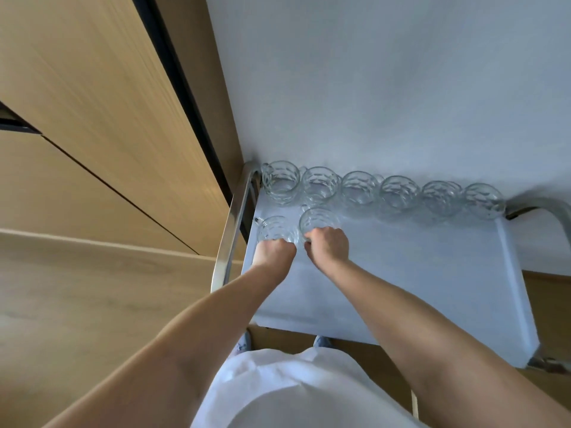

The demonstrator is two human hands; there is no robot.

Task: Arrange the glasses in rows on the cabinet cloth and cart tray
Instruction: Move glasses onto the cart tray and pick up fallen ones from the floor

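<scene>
A cart tray (417,273) covered with a pale cloth stands in front of me. Several clear patterned glasses form a row along its far edge, from the leftmost glass (280,180) to the rightmost glass (484,199). Closer to me, at the tray's left, stand two more. My left hand (273,253) grips the near side of the left glass (275,228). My right hand (329,245) grips the near side of the right glass (318,220). Both glasses rest on the cloth, and my fingers hide their near rims.
A metal cart handle (230,230) runs along the tray's left side, and another bar (543,211) curves at the far right. Wooden cabinet panels (102,125) rise on the left. A pale wall (386,88) stands behind the cart. My white clothing (293,390) fills the bottom.
</scene>
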